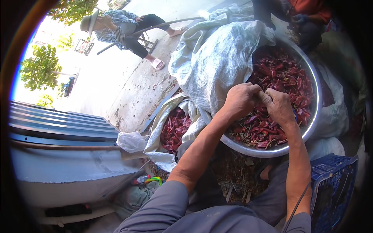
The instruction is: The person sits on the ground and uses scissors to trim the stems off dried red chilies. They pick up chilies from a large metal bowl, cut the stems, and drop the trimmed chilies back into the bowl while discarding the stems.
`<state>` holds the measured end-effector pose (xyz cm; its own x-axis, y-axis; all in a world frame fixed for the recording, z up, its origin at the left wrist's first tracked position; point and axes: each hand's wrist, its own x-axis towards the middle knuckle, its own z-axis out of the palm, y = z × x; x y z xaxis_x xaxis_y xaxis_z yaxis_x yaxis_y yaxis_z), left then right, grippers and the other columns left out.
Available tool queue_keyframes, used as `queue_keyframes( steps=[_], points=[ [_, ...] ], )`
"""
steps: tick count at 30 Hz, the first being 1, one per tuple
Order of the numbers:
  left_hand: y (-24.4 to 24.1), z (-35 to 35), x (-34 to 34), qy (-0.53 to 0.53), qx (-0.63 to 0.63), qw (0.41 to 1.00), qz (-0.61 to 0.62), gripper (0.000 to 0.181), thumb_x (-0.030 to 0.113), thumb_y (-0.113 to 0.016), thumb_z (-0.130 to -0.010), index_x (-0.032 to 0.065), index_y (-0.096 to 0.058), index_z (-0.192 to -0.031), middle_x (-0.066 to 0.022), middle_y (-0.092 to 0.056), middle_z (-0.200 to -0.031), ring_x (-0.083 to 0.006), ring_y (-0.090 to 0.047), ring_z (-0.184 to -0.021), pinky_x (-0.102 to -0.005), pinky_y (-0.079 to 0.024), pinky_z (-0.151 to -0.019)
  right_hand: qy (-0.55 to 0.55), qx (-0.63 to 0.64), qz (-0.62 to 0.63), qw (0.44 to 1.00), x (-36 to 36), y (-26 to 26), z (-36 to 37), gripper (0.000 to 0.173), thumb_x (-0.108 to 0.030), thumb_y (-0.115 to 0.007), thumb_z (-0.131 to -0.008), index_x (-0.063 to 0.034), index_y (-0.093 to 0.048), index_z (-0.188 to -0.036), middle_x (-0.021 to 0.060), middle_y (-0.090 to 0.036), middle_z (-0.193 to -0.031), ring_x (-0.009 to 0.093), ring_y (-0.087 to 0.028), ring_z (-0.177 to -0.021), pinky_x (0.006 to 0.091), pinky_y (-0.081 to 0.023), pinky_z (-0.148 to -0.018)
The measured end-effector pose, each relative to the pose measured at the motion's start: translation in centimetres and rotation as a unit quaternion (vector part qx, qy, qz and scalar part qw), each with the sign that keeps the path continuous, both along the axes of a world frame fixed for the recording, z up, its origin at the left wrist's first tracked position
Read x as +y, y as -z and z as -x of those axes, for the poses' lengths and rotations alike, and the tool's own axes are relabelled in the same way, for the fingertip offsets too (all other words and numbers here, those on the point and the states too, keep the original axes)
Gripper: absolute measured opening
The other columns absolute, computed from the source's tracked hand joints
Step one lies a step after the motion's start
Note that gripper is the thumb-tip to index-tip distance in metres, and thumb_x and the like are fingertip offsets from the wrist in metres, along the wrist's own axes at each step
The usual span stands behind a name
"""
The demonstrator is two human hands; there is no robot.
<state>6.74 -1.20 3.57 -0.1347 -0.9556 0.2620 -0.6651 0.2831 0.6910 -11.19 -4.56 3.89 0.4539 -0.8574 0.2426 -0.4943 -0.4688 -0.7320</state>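
Observation:
My left hand (243, 97) and my right hand (276, 104) meet over a wide round metal basin (316, 116). Dried red chili peppers (268, 128) with thin stems fill the basin. The fingers of both hands are bent inward and their tips touch or nearly touch; whether anything small is pinched between them cannot be told. A white woven plastic sack (215, 61) drapes over the basin's left side, beside my left hand. Left of my left forearm stands a rolled-down woven sack (154, 139) with more red chili peppers (176, 128) in it.
A blue plastic crate (333, 166) stands right of my right forearm. A person in a striped shirt (116, 26) sits at the upper left, near a long pole (172, 21). Another person in a red top (310, 11) is at the upper right. Plant debris (239, 171) lies below the basin.

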Motion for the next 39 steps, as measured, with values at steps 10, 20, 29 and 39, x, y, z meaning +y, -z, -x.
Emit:
queue_keyframes(
  steps=[10, 20, 29, 39],
  points=[
    [-2.1, 0.5, 0.1, -0.055, 0.181, 0.958, -0.214, 0.021, 0.019, -0.068, -0.092, 0.0042, -0.071, -0.106, -0.005, -0.07, -0.081, -0.0123, -0.066, -0.068, -0.0247, -0.051, -0.059, -0.081, -0.25, 0.135, 0.955, -2.1, 4.2, -0.7, 0.012, -0.016, -0.06, -0.094, -0.0051, -0.065, -0.094, 0.009, -0.063, -0.073, 0.023, -0.06, -0.06, 0.0338, -0.048, -0.054],
    [-3.8, 1.0, -0.4, -0.054, 0.288, 0.933, -0.208, 0.026, 0.026, -0.068, -0.092, 0.0029, -0.07, -0.104, -0.0076, -0.069, -0.078, -0.0135, -0.066, -0.057, -0.0224, -0.044, -0.042, -0.025, -0.633, -0.352, 0.69, -5.3, 6.1, -0.2, 0.018, -0.02, -0.065, -0.086, -0.0014, -0.064, -0.086, 0.0046, -0.059, -0.067, 0.014, -0.054, -0.052, 0.028, -0.04, -0.043],
    [-1.8, -14.5, 6.1, -0.324, 0.099, 0.938, -0.071, 0.035, 0.035, -0.071, -0.089, 0.0063, -0.071, -0.109, -0.0046, -0.07, -0.078, -0.0096, -0.056, -0.047, -0.0233, -0.038, -0.035, -0.106, -0.42, -0.38, 0.817, 0.1, 0.3, 1.1, 0.016, -0.012, -0.073, -0.087, -0.0116, -0.058, -0.08, 0.0036, -0.065, -0.075, 0.009, -0.063, -0.058, 0.0233, -0.051, -0.051],
    [8.3, -25.9, 13.6, -0.263, -0.345, 0.865, -0.253, 0.074, 0.051, -0.072, -0.084, 0.0059, -0.053, -0.139, -0.0234, -0.067, -0.116, -0.033, -0.064, -0.111, -0.0421, -0.047, -0.098, -0.493, 0.179, -0.288, 0.802, 8.1, 3.2, -4.1, 0.034, -0.029, -0.074, -0.076, -0.0066, -0.071, -0.101, 0.0105, -0.072, -0.081, 0.022, -0.069, -0.079, 0.0338, -0.056, -0.066]
  ],
)
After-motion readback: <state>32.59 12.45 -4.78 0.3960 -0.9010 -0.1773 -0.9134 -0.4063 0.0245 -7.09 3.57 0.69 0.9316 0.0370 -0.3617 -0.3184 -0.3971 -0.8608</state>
